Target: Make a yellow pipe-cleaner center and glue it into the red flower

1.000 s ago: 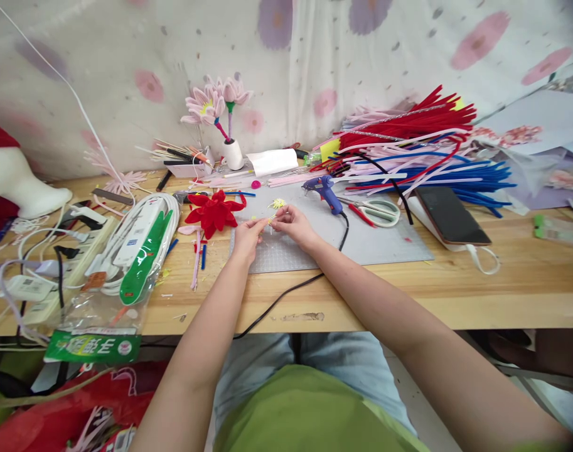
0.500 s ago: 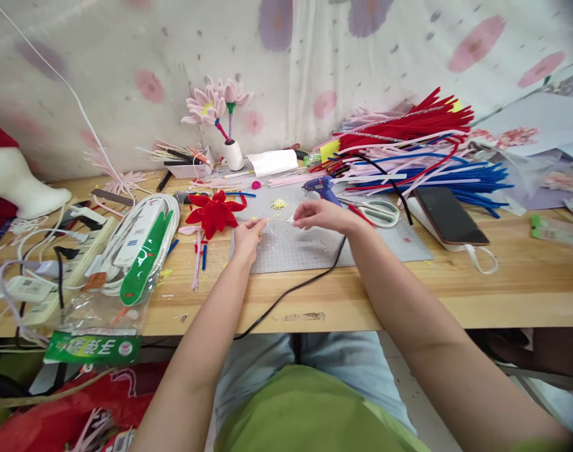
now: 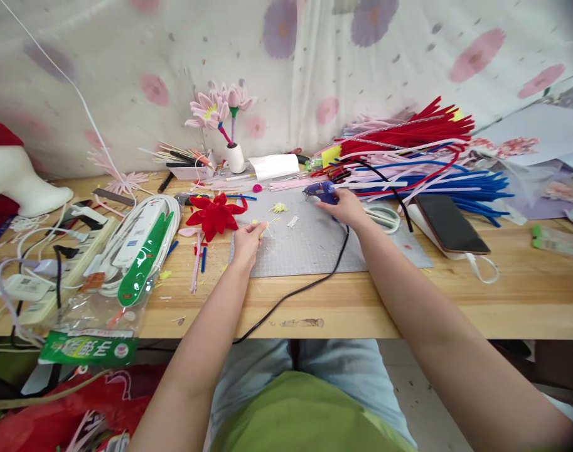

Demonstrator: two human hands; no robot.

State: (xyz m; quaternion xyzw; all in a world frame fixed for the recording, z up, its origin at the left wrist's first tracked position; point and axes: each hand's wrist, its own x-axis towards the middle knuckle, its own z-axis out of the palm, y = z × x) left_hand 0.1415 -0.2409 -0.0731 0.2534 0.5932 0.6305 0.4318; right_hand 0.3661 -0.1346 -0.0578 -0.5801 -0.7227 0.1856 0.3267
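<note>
Above the left side of the grey cutting mat (image 3: 290, 257), my left hand (image 3: 248, 243) pinches a few thin pale stamens (image 3: 270, 227) with yellowish tips. My right hand (image 3: 347, 207) is closed around the handle of a blue glue gun (image 3: 320, 189), whose nozzle points left over the mat. Between the hands lies a small bunch of white stamens (image 3: 292, 221). A yellow stamen cluster (image 3: 279, 207) sits behind it. Next to my left hand rests a red fuzzy flower (image 3: 214, 216). The glue gun's black cord (image 3: 290, 294) runs over the table's front edge.
Scissors (image 3: 384, 218) and a phone (image 3: 449, 223) lie to the right. Behind them is a heap of red, pink and blue pipe cleaners (image 3: 408, 138). A white vase (image 3: 235, 158) with pink flowers stands at the back. Power strips (image 3: 138, 235) and cables crowd the left.
My right hand has moved right from the white stamens to the glue gun and taken hold of its handle. The white stamens now lie on the mat. My left hand keeps its pinch.
</note>
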